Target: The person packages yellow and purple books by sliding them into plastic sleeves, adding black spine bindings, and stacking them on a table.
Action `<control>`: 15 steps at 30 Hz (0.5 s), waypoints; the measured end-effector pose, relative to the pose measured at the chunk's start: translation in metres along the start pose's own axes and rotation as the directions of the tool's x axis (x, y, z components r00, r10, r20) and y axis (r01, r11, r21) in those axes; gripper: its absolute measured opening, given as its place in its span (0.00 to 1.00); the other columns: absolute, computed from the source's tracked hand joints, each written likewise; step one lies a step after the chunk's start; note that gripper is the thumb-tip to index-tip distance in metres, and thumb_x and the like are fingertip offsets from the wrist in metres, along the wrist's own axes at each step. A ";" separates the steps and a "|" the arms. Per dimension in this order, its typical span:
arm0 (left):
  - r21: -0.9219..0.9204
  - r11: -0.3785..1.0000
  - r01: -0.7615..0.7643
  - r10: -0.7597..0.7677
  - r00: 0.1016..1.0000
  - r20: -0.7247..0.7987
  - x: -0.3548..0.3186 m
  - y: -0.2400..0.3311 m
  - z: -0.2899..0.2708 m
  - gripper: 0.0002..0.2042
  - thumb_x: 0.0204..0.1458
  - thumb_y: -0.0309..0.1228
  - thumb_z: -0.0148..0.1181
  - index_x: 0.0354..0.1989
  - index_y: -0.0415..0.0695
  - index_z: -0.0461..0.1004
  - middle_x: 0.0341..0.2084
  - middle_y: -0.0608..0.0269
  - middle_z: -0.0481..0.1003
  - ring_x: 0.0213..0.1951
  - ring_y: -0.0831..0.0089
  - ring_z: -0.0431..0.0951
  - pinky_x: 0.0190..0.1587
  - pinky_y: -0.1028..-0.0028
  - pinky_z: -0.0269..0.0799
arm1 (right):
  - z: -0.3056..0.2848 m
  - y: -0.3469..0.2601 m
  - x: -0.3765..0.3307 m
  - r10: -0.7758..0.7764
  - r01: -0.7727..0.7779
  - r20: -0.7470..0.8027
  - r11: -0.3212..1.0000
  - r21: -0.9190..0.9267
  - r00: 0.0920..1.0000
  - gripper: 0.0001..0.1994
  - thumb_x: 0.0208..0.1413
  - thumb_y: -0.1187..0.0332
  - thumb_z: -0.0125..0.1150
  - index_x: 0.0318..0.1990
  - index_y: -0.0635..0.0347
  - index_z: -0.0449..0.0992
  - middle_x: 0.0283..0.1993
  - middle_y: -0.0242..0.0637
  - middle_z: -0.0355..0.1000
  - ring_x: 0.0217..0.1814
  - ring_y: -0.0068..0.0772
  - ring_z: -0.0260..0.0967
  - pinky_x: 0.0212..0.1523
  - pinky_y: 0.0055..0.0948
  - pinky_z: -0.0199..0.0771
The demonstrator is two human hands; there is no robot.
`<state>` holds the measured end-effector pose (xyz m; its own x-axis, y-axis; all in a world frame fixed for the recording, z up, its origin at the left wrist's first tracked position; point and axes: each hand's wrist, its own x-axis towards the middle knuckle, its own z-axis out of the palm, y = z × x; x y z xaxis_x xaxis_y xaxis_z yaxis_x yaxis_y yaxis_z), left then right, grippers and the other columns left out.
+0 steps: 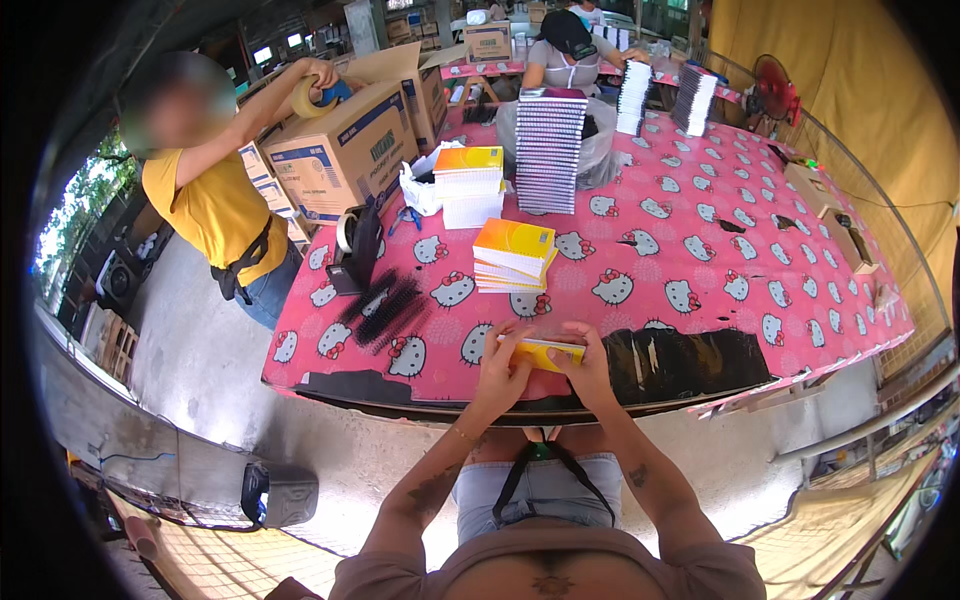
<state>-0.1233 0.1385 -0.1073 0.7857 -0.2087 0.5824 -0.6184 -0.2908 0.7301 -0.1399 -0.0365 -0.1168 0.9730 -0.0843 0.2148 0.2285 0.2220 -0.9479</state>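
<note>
At the table's near edge, a yellow-covered notepad (553, 353) is held on edge between both hands. My left hand (505, 366) grips its left end, and my right hand (588, 362) closes round its right end. Just beyond them is a fanned stack of yellow-orange notepads (513, 245). Farther back stands a second, taller stack of similar pads (469, 165). Black binding coils (388, 310) lie loose to the left of my hands. A black tape dispenser (352, 258) stands behind those coils.
Pink cartoon-print cloth (690, 245) covers the table, with a torn dark patch (685, 365) at the near edge. A tall stack of spiral-bound notebooks (548, 150) rises mid-table. At left, a person in yellow (215, 205) tapes a carton (345, 150); another person (570, 55) works at the back.
</note>
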 end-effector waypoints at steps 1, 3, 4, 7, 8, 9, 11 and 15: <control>-0.045 0.997 0.057 -0.056 0.998 0.014 -0.001 -0.002 0.002 0.21 0.52 0.18 0.54 0.55 0.46 0.73 0.50 0.46 0.66 0.46 0.53 0.72 0.48 0.62 0.71 | 0.000 -0.001 -0.001 -0.008 0.008 0.013 1.000 -0.029 1.000 0.22 0.54 0.76 0.67 0.56 0.62 0.67 0.49 0.41 0.75 0.52 0.28 0.72 0.54 0.27 0.72; -0.056 0.991 0.123 -0.120 0.991 0.063 -0.002 -0.007 0.003 0.23 0.52 0.17 0.53 0.58 0.46 0.71 0.50 0.46 0.65 0.47 0.53 0.72 0.49 0.63 0.71 | 0.000 -0.003 -0.004 -0.024 0.027 0.042 0.996 -0.085 0.999 0.20 0.54 0.75 0.67 0.54 0.64 0.69 0.48 0.40 0.75 0.50 0.26 0.73 0.53 0.26 0.72; -0.029 0.990 0.138 -0.134 0.986 0.103 -0.002 -0.007 0.005 0.24 0.52 0.17 0.53 0.59 0.47 0.70 0.50 0.46 0.65 0.48 0.52 0.71 0.50 0.63 0.71 | -0.007 -0.001 -0.004 -0.026 0.037 0.067 0.986 -0.163 0.997 0.19 0.54 0.75 0.67 0.53 0.64 0.70 0.47 0.39 0.76 0.49 0.25 0.72 0.52 0.25 0.72; 0.020 0.995 0.093 -0.094 0.989 0.114 -0.009 -0.010 0.002 0.25 0.52 0.17 0.53 0.61 0.44 0.68 0.55 0.47 0.65 0.48 0.52 0.71 0.53 0.63 0.68 | -0.015 0.005 -0.004 -0.001 0.035 0.125 0.963 -0.266 0.992 0.16 0.55 0.73 0.67 0.50 0.66 0.75 0.44 0.36 0.76 0.47 0.22 0.71 0.50 0.22 0.71; 0.034 0.997 0.071 -0.074 0.992 0.098 -0.014 -0.011 -0.002 0.25 0.52 0.16 0.53 0.62 0.43 0.68 0.58 0.47 0.65 0.49 0.52 0.71 0.55 0.62 0.66 | -0.009 0.003 -0.006 0.021 0.009 0.126 0.973 -0.230 0.992 0.15 0.55 0.73 0.66 0.49 0.66 0.76 0.44 0.34 0.76 0.46 0.20 0.71 0.49 0.22 0.71; -0.007 1.000 0.020 -0.019 0.996 0.085 -0.012 -0.016 -0.007 0.25 0.52 0.18 0.53 0.62 0.43 0.66 0.53 0.47 0.66 0.49 0.51 0.71 0.55 0.61 0.67 | -0.004 0.001 -0.004 0.044 -0.018 0.129 0.981 -0.195 0.991 0.14 0.55 0.73 0.66 0.48 0.67 0.77 0.43 0.33 0.76 0.45 0.19 0.70 0.48 0.21 0.71; -0.101 0.994 -0.049 0.057 0.996 0.073 -0.004 -0.022 -0.012 0.26 0.53 0.20 0.53 0.63 0.42 0.64 0.44 0.46 0.69 0.49 0.49 0.70 0.54 0.59 0.67 | -0.020 0.004 -0.006 0.155 -0.123 0.107 0.958 -0.260 0.982 0.13 0.56 0.75 0.65 0.49 0.67 0.78 0.41 0.31 0.76 0.42 0.18 0.69 0.43 0.20 0.71; 0.573 0.817 0.066 0.073 0.974 -0.216 0.032 -0.052 -0.090 0.16 0.54 0.28 0.59 0.51 0.41 0.73 0.41 0.47 0.71 0.46 0.48 0.71 0.51 0.56 0.68 | -0.024 0.004 -0.011 0.074 -0.048 0.096 0.968 -0.246 0.993 0.13 0.56 0.75 0.65 0.48 0.68 0.78 0.40 0.30 0.75 0.41 0.17 0.69 0.42 0.19 0.71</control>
<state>-0.0676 0.2306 -0.0945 0.7158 -0.0227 0.6979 -0.4441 -0.7860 0.4300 -0.1503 -0.0575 -0.1289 0.9858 0.0263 0.1658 0.1663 -0.0204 -0.9859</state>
